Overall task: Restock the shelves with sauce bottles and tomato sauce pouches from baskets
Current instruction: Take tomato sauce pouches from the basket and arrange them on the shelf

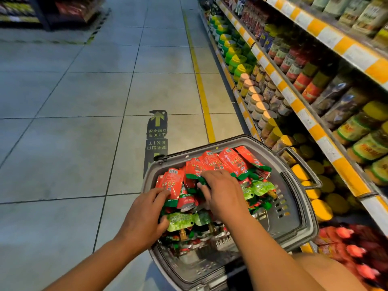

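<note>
A grey plastic basket stands on the floor beside the shelves, filled with several red and green tomato sauce pouches. My left hand reaches in at the basket's left side, fingers curled round a red pouch and thumb near a green-labelled one. My right hand lies over the middle of the pile, its fingers gripping the lower edges of a fanned row of red pouches. The pouches under both hands are partly hidden.
Shelves with yellow-and-white price rails run along the right, packed with jars and bottles. Red-capped bottles sit low at the right. A yellow floor line and an EXIT floor sticker lie ahead. Another shelf unit stands far left.
</note>
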Motion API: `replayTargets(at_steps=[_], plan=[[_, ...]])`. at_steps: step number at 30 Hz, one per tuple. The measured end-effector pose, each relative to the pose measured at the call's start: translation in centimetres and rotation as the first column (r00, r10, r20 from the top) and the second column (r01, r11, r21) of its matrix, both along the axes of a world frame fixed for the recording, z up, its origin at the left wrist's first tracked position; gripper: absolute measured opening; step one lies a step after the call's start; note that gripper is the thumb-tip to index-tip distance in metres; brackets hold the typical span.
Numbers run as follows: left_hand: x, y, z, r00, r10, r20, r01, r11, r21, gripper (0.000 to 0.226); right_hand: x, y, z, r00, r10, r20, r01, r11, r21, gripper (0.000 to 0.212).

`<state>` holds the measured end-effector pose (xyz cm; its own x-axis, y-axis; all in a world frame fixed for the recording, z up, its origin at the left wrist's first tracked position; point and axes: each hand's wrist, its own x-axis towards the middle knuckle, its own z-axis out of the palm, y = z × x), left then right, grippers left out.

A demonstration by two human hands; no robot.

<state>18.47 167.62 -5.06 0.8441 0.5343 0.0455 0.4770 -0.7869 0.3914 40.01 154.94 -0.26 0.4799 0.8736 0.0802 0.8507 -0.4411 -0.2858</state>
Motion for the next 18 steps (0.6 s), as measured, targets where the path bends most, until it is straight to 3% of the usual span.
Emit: replayTargets(at_steps=[7, 12, 15, 18], plan=[[1.2, -0.7, -0.4, 0.995, 0.084, 0.055, -0.084, 0.996, 0.001, 0.067, -1.2, -0.3, 1.6, 0.977, -0.060, -0.206, 0.082, 0.992, 0.098, 0.032], [0.2, -0.6, -0.4, 0.992, 0.027, 0.126, -0.029, 1.000, 0.012, 0.046, -1.2, -0.8, 1.9, 0.899, -0.117, -0.423, 0.245, 0.934, 0.261, 0.033], [0.4, -0.7, -0.3, 0.995, 0.032, 0.091, -0.034, 0.999, 0.022, 0.058, -0.9, -1.2, 2.1, 0.817, -0.202, -0.540, 0.408, 0.864, 0.294, 0.033], [0.8, -1.0, -0.4, 0.998, 0.006, 0.056, -0.009, 0.998, 0.067, 0.066, -0.7, -1.9, 2.4, 0.751, -0.264, -0.606, 0.503, 0.822, 0.266, 0.057]])
